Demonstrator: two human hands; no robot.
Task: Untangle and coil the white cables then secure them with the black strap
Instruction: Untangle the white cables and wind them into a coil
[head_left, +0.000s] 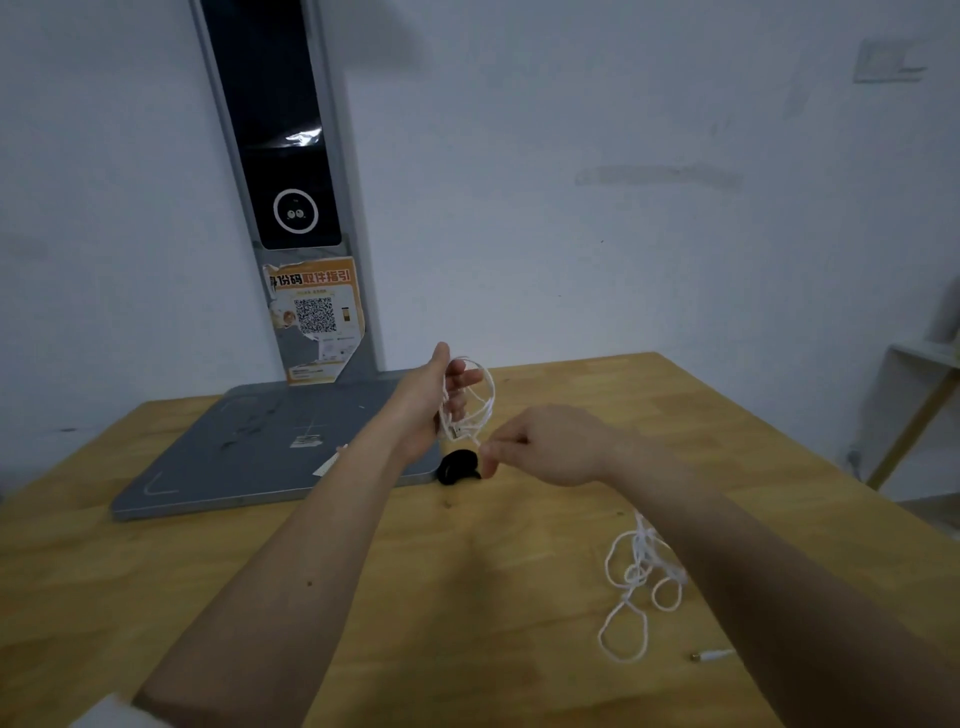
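Left hand (436, 395) raised above the wooden table (467, 571), palm turned inward, fingers partly curled around a small coil of white cable (475, 400); loops of the coil hang round the fingers and bulge out to the hand's right. A connector end of this cable dangles just below the fingers.

Right hand (550, 447) just beside and slightly below the left, knuckles up, thumb and forefinger pinching the free run of the same cable near its lower end. Remaining fingers curled under.

Black strap (457, 467) lies on the table directly beneath the gap between the two hands, curled in a loop, touching the near corner of the grey base plate (270, 447).

Second white cable (639, 582) lies loose and tangled on the table under the right forearm, well apart from both hands; its plug (711, 656) rests nearest the table's front edge.

Grey upright post with dark screen (283, 156) and orange QR sticker (317, 312) stands beyond the left hand, against the wall.
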